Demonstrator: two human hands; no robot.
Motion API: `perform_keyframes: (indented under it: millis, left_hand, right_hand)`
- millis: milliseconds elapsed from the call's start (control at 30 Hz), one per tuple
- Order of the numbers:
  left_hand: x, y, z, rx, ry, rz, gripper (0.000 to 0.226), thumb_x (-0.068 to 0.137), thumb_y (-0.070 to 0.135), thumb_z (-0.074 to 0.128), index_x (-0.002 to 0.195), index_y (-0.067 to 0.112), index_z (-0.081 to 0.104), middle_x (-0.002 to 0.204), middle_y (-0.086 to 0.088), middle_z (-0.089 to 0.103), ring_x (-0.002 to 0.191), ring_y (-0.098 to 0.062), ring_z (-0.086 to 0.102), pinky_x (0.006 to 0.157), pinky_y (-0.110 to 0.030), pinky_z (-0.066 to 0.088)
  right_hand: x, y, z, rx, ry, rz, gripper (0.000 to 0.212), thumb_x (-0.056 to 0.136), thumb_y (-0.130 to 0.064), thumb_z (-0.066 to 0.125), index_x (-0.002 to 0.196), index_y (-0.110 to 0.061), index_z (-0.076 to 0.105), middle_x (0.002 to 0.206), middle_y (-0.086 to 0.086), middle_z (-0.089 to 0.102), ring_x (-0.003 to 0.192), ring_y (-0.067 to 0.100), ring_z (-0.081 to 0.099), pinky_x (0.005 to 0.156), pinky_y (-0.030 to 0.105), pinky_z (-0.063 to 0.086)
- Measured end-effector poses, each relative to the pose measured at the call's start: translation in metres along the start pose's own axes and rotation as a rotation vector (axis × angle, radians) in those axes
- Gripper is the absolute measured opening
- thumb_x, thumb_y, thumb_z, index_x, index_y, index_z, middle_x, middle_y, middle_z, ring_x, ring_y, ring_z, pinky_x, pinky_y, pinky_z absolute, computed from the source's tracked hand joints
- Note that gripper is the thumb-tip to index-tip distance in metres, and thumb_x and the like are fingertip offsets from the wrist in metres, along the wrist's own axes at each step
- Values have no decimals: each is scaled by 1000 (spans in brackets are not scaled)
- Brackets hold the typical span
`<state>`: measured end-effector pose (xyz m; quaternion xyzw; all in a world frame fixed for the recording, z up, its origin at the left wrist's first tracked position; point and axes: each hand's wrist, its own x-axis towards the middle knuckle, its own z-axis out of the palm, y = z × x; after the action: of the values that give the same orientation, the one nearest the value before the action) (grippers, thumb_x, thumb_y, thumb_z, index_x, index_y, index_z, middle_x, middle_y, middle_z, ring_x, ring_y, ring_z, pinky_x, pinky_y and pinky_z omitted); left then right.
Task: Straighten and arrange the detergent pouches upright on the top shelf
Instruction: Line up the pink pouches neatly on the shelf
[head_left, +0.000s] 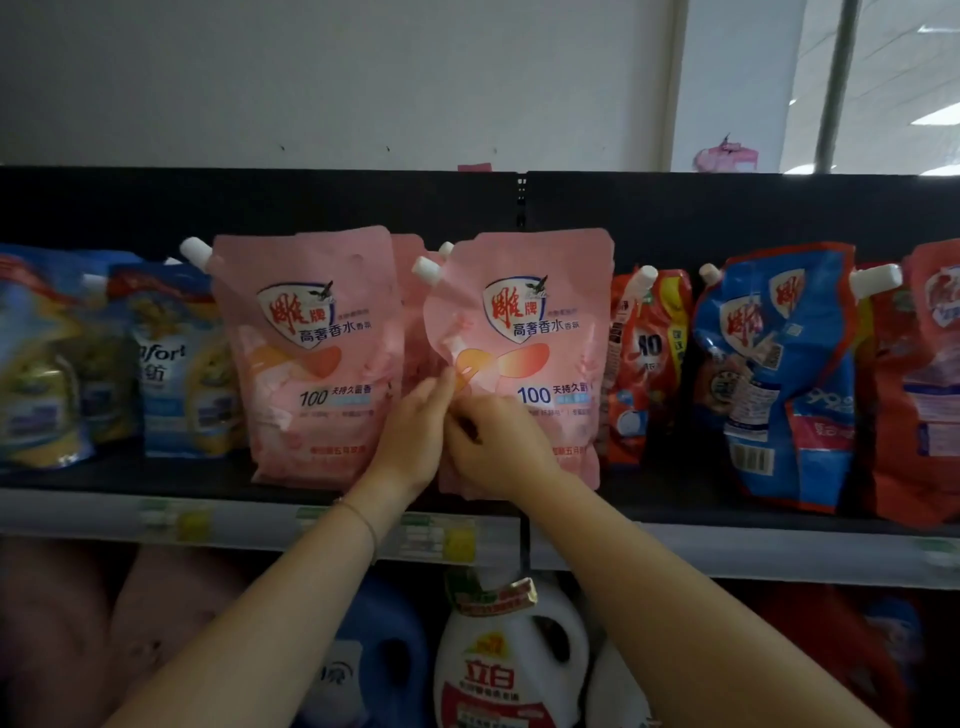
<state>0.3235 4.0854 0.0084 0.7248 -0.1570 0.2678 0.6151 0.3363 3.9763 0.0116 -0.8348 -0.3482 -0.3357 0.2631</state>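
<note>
Two pink detergent pouches stand upright side by side on the black top shelf. The left pink pouch stands free. A third pink pouch peeks out behind the gap between them. My left hand reaches up with fairly straight fingers that touch the left edge of the right pink pouch. My right hand lies over that pouch's lower front, with its fingers curled in and pinching the pouch near the lower left edge. Both hands hide the pouch's lower left corner.
Blue-and-yellow softener pouches slump at the left. To the right, a red pouch, a crumpled blue pouch and another red pouch lean unevenly. A price rail runs along the shelf front. A white jug and a blue jug stand below.
</note>
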Motion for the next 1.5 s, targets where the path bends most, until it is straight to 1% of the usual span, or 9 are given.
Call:
perform_keyframes:
  millis: [133,233,333,433,500,633,800,1033,1500]
  left_hand:
    - [-10,-12,-1,342,130,303,40,94,52,37,119,21,46,116,6,55,104,-5,53,91,-25,44]
    - [-16,-17,-1,687,118,681,53,99,46,27,139,13,37,145,-4,40,135,-15,36,110,-32,28]
    - [-18,-15,3,910,6,854,65,98,53,21,149,12,20,157,-5,20,146,-18,17,115,-32,15]
    - [-11,-14,8,1042,-66,863,73,96,58,23,151,12,10,159,-4,12,147,-16,10,116,-31,11]
    - [-4,-14,10,1142,-109,877,78,96,60,24,150,6,13,158,-8,14,147,-18,11,117,-35,13]
    - [9,-14,17,1270,-161,875,89,92,66,24,150,0,12,158,-15,11,147,-23,8,118,-39,9]
    - [31,-24,20,1377,-159,872,97,87,75,19,150,2,7,159,-15,5,147,-26,4,116,-48,6]
    - [59,-50,23,1314,-183,948,102,79,80,35,151,13,9,158,-17,4,147,-30,5,114,-56,13]
    - [77,-75,33,1304,-96,956,98,79,79,33,152,19,9,158,-13,5,147,-27,4,115,-52,5]
  right_hand:
    - [-13,5,-9,-6,-15,-128,14,85,-13,52,83,-6,64,67,3,63,52,18,53,46,25,42]
    - [-29,16,-10,-92,174,-294,18,83,-14,49,85,-3,63,74,6,62,56,20,54,44,31,46]
    - [-31,32,-20,-290,412,-291,17,84,-14,49,98,-7,55,81,9,59,65,22,52,43,35,44]
    - [-29,50,-26,-479,424,-309,26,88,-16,51,112,-8,51,108,15,58,96,29,53,76,40,50]
    - [-30,61,-28,-546,312,-317,43,93,-26,47,129,-2,49,131,18,52,122,31,43,100,43,39]
    - [-24,72,-37,-591,113,-320,64,100,-40,29,149,-1,17,156,19,17,146,29,11,118,40,15]
    - [-11,87,-27,-639,0,-252,64,102,-44,11,152,-5,4,159,17,-5,148,27,-4,119,44,7]
    - [4,109,-4,-709,65,-221,65,101,-43,18,151,-3,10,159,18,4,147,32,1,117,50,11]
    - [16,135,13,-798,133,-268,65,100,-44,15,150,-4,9,158,19,5,146,33,4,116,49,4]
